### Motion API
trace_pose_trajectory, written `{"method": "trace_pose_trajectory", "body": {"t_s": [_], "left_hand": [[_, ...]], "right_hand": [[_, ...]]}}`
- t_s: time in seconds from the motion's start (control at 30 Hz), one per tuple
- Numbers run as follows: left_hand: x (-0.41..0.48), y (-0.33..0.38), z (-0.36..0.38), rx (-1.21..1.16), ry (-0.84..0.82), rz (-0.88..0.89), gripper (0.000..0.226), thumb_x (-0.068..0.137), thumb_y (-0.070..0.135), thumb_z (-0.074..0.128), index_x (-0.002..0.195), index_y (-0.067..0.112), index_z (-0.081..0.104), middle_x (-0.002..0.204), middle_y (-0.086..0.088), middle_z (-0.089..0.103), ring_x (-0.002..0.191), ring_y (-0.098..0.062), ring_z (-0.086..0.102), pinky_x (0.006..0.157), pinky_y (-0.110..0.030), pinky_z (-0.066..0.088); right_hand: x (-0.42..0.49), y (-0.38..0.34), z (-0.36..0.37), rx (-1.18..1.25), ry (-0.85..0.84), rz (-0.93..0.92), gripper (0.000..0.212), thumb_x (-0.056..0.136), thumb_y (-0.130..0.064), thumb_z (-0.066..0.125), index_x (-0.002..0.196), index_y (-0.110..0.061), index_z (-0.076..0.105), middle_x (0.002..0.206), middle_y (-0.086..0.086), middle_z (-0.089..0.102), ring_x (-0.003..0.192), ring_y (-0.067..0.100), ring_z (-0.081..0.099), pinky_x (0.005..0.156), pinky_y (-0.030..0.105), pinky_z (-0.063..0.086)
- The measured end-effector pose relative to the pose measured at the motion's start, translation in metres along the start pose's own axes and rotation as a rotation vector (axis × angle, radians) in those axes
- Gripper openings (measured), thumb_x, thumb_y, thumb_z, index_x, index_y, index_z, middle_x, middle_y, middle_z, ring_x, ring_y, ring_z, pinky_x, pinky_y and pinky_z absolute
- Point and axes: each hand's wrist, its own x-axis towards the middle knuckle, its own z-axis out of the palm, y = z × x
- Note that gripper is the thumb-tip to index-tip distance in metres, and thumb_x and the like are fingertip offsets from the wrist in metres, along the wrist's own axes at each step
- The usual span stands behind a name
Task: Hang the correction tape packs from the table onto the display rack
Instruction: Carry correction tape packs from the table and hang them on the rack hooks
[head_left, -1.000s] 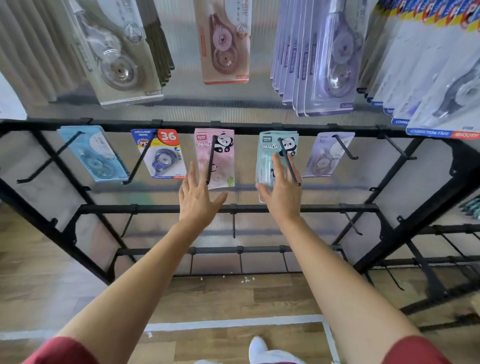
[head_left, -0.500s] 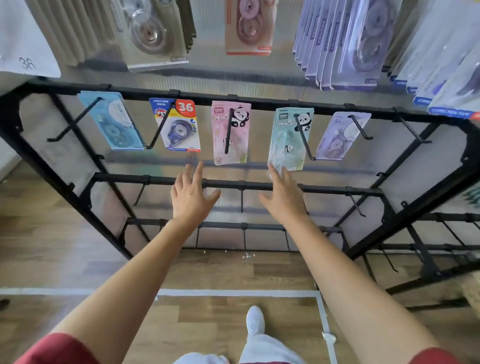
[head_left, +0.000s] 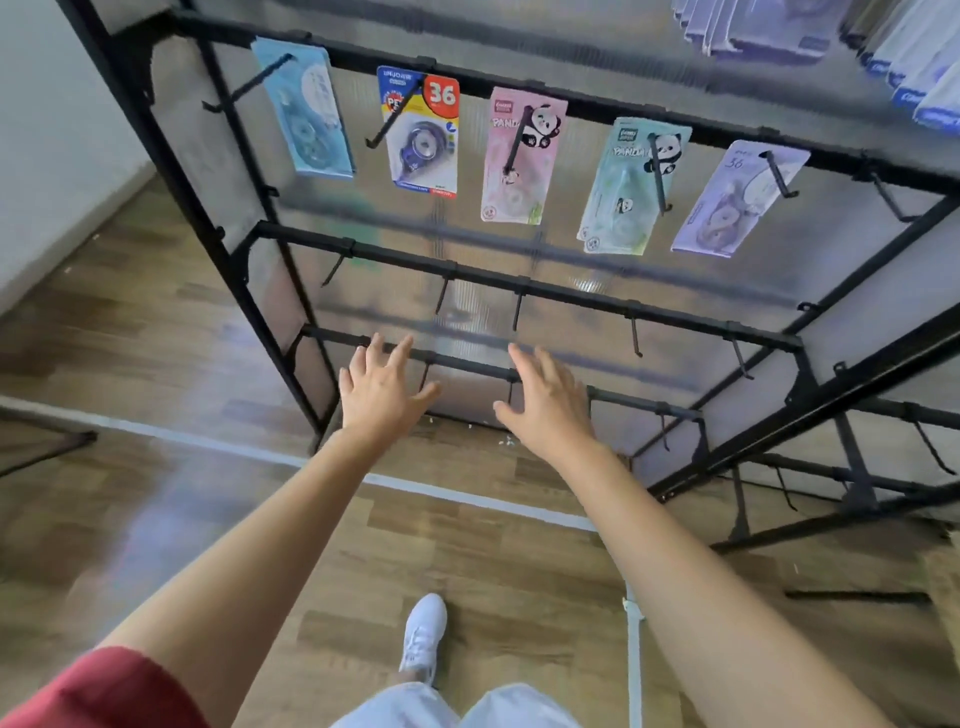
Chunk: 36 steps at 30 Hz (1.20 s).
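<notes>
Cardboard-backed correction tape packs (head_left: 514, 197), five in all, hang in one row on the top rail of the black metal display rack (head_left: 571, 297). They sit one to a hook, spanning 11 o'clock to 1 o'clock of the view. From left to right there is one light blue pack (head_left: 311, 119), one blue, yellow and red pack marked 36 (head_left: 423, 140), one pink panda pack (head_left: 524, 140), one mint green panda pack (head_left: 623, 197) and one lilac pack (head_left: 727, 208). A further bunch of packs (head_left: 769, 31) hangs higher up at 1 o'clock, too blurred and cropped to count.

Three rails cross this panel of the rack, and the second shows five short hooks. Both hands are at 6 o'clock of the row, in front of the third rail and well apart from every pack. The left hand (head_left: 382, 395) has its fingers straight and spread, with nothing in it. The right hand (head_left: 550, 405), near it at 3 o'clock, is the same: fingers stretched, thumb out, nothing held. Whether any fingertip touches the rail I cannot tell.

One red sleeve (head_left: 104, 691) shows at 7 o'clock. One white shoe (head_left: 423, 636) stands at 6 o'clock on the brown wooden plank floor (head_left: 156, 338), which carries a white tape line (head_left: 467, 493). A white wall (head_left: 52, 130) fills 10 o'clock.
</notes>
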Motion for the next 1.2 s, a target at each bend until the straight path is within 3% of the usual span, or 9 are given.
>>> {"method": "trace_pose_trajectory", "body": {"t_s": [0.27, 0.53, 0.87, 1.2], "left_hand": [[-0.138, -0.039, 0.028, -0.004, -0.015, -0.242, 0.073, 0.09, 0.056, 0.05, 0.151, 0.031, 0.019, 0.16, -0.007, 0.008, 0.146, -0.027, 0.006, 0.117, -0.043, 0.007], [-0.279, -0.101, 0.035, 0.066, -0.009, -0.46, 0.076, 0.089, 0.058, 0.049, 0.151, 0.032, 0.014, 0.16, -0.007, 0.004, 0.146, -0.027, 0.006, 0.117, -0.045, 0.005], [-0.458, -0.233, -0.015, -0.051, 0.177, -0.909, 0.074, 0.09, 0.056, 0.049, 0.151, 0.031, 0.017, 0.161, -0.005, 0.005, 0.146, -0.026, 0.007, 0.117, -0.043, 0.006], [-0.67, -0.391, -0.086, -0.075, 0.326, -1.193, 0.072, 0.092, 0.056, 0.046, 0.152, 0.032, 0.014, 0.161, -0.005, 0.002, 0.147, -0.026, 0.004, 0.118, -0.046, 0.004]], "right_hand": [[-0.091, -0.017, 0.044, 0.073, -0.179, -0.135, 0.074, 0.091, -0.042, 0.054, 0.151, -0.027, 0.014, 0.157, 0.009, 0.015, 0.141, 0.029, 0.018, 0.109, 0.047, 0.02], [-0.162, -0.093, 0.09, -0.043, -0.382, -0.408, 0.069, 0.091, -0.044, 0.052, 0.149, -0.034, 0.017, 0.157, 0.008, 0.014, 0.142, 0.028, 0.015, 0.112, 0.05, 0.01], [-0.272, -0.258, 0.153, -0.235, -0.508, -0.802, 0.072, 0.092, -0.047, 0.051, 0.151, -0.034, 0.011, 0.159, 0.006, 0.01, 0.144, 0.029, 0.011, 0.115, 0.05, 0.007], [-0.434, -0.451, 0.215, -0.25, -0.492, -1.097, 0.068, 0.094, -0.045, 0.047, 0.151, -0.032, 0.011, 0.158, 0.008, 0.012, 0.144, 0.028, 0.012, 0.115, 0.05, 0.009]]}}
